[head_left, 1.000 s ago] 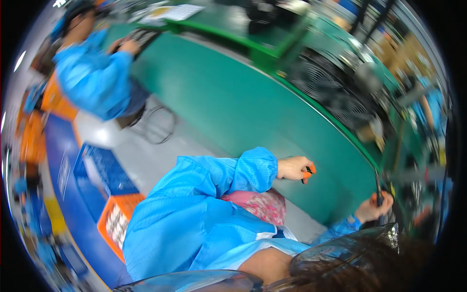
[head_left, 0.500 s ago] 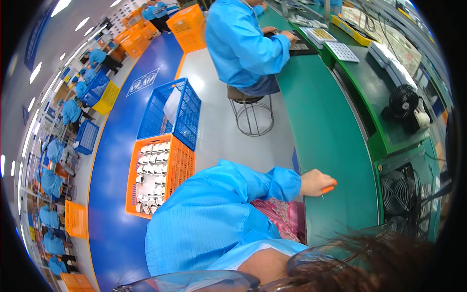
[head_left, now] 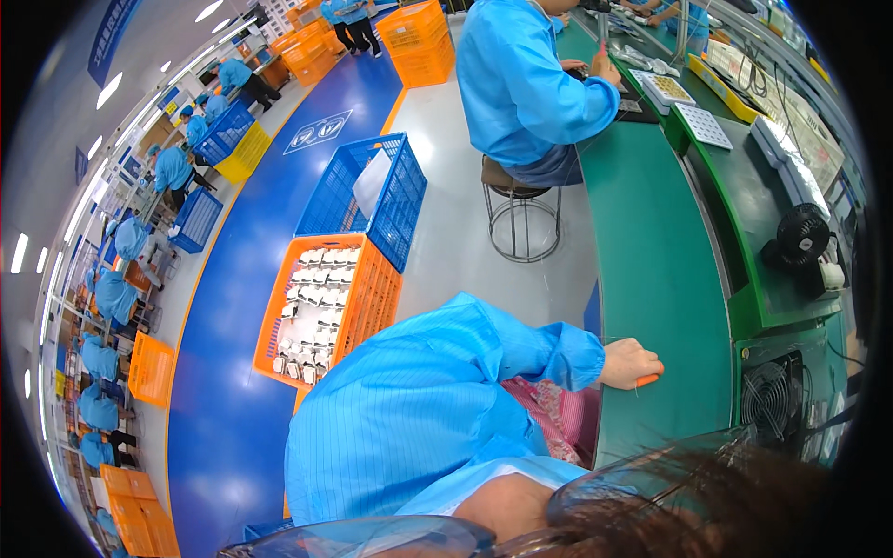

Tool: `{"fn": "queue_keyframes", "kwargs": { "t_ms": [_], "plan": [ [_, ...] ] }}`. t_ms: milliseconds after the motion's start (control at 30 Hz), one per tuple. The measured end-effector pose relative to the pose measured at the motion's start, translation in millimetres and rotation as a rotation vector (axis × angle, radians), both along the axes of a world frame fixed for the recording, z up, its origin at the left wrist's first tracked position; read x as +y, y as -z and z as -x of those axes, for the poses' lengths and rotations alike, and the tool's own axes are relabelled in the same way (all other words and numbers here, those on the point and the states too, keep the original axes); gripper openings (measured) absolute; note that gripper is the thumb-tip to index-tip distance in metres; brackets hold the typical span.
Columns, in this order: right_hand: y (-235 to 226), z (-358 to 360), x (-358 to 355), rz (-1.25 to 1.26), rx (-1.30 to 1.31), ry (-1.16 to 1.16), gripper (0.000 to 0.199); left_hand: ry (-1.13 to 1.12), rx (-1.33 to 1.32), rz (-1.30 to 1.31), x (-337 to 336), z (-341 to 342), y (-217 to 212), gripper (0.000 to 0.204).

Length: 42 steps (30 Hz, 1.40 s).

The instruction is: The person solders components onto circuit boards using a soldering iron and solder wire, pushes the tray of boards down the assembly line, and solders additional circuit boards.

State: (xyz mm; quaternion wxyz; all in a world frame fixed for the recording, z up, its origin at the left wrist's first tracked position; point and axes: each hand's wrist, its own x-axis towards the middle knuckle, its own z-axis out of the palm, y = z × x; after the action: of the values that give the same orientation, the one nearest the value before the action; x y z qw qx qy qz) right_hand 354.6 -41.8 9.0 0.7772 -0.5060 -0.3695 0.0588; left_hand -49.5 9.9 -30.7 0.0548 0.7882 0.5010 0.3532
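My left hand (head_left: 631, 365) rests low over the green worktop, near its front edge, at the end of a blue sleeve (head_left: 549, 358). Its fingers are closed round a small orange-handled tool (head_left: 648, 379). Only a short piece of the handle shows past the fingers, and the tool's kind cannot be made out. Bare green worktop (head_left: 665, 279) lies around the hand. My right hand is out of sight; hair and glasses cover the lower right.
A co-worker (head_left: 530, 93) sits on a stool (head_left: 524, 219) farther along the bench. An orange crate (head_left: 383, 302) of white parts and a blue crate (head_left: 400, 205) stand on the floor behind me. Beyond the worktop are a black fan (head_left: 802, 234) and a green-framed shelf (head_left: 744, 270).
The view has swung, so most of the surroundings sit farther right. My left hand has turned, and less of the orange tool shows. The co-worker's hand has risen from the bench.
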Motion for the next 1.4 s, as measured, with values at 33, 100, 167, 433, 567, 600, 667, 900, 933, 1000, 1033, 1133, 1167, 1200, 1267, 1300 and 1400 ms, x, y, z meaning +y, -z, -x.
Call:
{"fn": "queue_keyframes", "kwargs": {
  "t_ms": [33, 100, 167, 433, 567, 600, 667, 900, 933, 1000, 1033, 1133, 1167, 1200, 1267, 1300, 1400],
  "plan": [
    [-0.5, -0.3, 0.3, -0.002, -0.003, 0.001, 0.019, -0.004, 0.01, 0.005, 0.4, 0.0, 1.0, 0.014],
    [-0.8, -1.4, -0.4, 0.002, -0.013, 0.008, 0.019, -0.004, 0.007, -0.002, 1.7, -0.8, 3.5, 0.014],
    [-1.0, -3.8, -1.9, 0.004, -0.018, 0.017, 0.019, 0.0, -0.02, -0.029, 3.0, -1.6, 5.8, 0.014],
    [-5.1, -13.6, -12.6, 0.009, -0.048, 0.082, 0.02, -0.003, -0.051, 0.038, 3.2, 0.4, 6.7, 0.016],
    [-7.5, -27.6, -37.3, 0.008, -0.082, 0.208, 0.021, -0.01, -0.053, 0.094, 3.0, 0.7, 1.9, 0.016],
    [-6.6, -32.4, -46.6, 0.02, -0.096, 0.259, 0.021, -0.002, -0.076, 0.102, 2.9, -0.4, -0.1, 0.016],
    [-2.0, -40.7, -53.7, 0.0, -0.119, 0.27, 0.022, -0.04, -0.089, 0.155, 2.5, -1.3, -5.7, 0.016],
    [2.4, -43.6, -47.3, -0.473, 0.04, -0.214, 0.02, -0.108, -0.249, 0.325, 3.1, -3.5, -15.0, 0.013],
    [0.9, -42.7, -51.5, -0.249, -0.041, 0.041, 0.02, -0.122, -0.238, 0.297, 3.7, -3.6, -13.6, 0.013],
    [-1.0, -42.5, -57.4, -0.014, -0.077, 0.251, 0.02, -0.114, -0.25, 0.26, 4.8, -4.6, -9.5, 0.013],
    [-0.1, -42.6, -57.3, -0.013, -0.037, 0.215, 0.02, -0.119, -0.236, 0.203, 6.0, -5.2, -7.3, 0.013],
    [1.1, -46.7, -67.2, 0.033, 0.162, 0.175, 0.019, -0.101, -0.226, 0.146, 8.2, -4.7, -2.4, 0.014],
    [1.9, -46.5, -71.5, 0.041, 0.121, 0.208, 0.019, -0.097, -0.224, 0.178, 8.9, -4.1, -1.6, 0.013],
    [2.0, -46.9, -69.5, 0.05, 0.081, 0.243, 0.019, -0.111, -0.214, 0.213, 9.8, -4.6, -1.0, 0.013],
    [0.0, -43.4, -74.3, 0.063, 0.09, 0.203, 0.019, -0.117, -0.2, 0.276, 10.1, -5.2, -0.5, 0.014],
    [-0.1, -38.6, -75.4, 0.081, 0.079, 0.211, 0.018, -0.096, -0.209, 0.288, 9.7, -6.4, -0.5, 0.014],
    [0.5, -20.8, -75.9, 0.062, 0.13, 0.243, 0.02, 0.099, -0.323, 0.525, 4.3, -18.0, -0.3, 0.014]
  ]
}}
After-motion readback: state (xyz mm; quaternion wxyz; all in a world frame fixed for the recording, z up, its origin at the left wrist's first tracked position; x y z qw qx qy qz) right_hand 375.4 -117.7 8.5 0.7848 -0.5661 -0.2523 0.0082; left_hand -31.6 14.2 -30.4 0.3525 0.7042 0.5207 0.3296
